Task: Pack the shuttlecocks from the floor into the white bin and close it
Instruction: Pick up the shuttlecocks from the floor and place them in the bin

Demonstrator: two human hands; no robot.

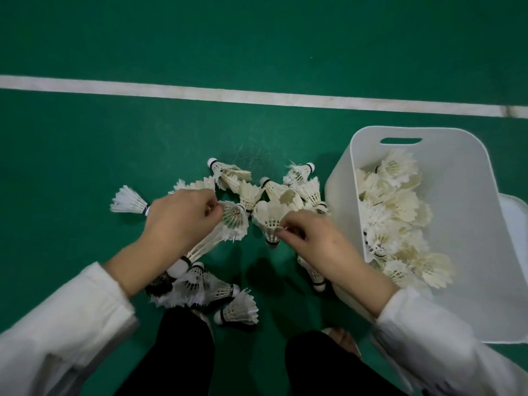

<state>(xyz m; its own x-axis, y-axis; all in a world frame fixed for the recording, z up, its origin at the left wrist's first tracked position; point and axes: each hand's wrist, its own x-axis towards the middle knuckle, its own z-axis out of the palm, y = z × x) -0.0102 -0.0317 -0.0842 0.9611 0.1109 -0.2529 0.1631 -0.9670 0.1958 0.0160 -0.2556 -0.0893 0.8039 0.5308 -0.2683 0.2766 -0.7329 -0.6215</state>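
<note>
Several white feather shuttlecocks (251, 192) lie scattered on the green floor in front of me. The open white bin (468, 212) stands at the right and holds several more shuttlecocks (394, 212). My left hand (180, 221) is closed on a nested stack of shuttlecocks (211, 238) whose cork end points toward my wrist. My right hand (317, 241) pinches the feather rim of one shuttlecock (268, 221) standing on the floor just left of the bin. More shuttlecocks (237, 310) lie near my knees, and one (128, 201) lies alone at the far left.
A white court line (257, 97) crosses the floor beyond the pile. A white flat piece, perhaps the bin's lid (517, 215), shows behind the bin at the right edge. My dark trouser legs (183, 352) and a foot (341, 338) fill the bottom.
</note>
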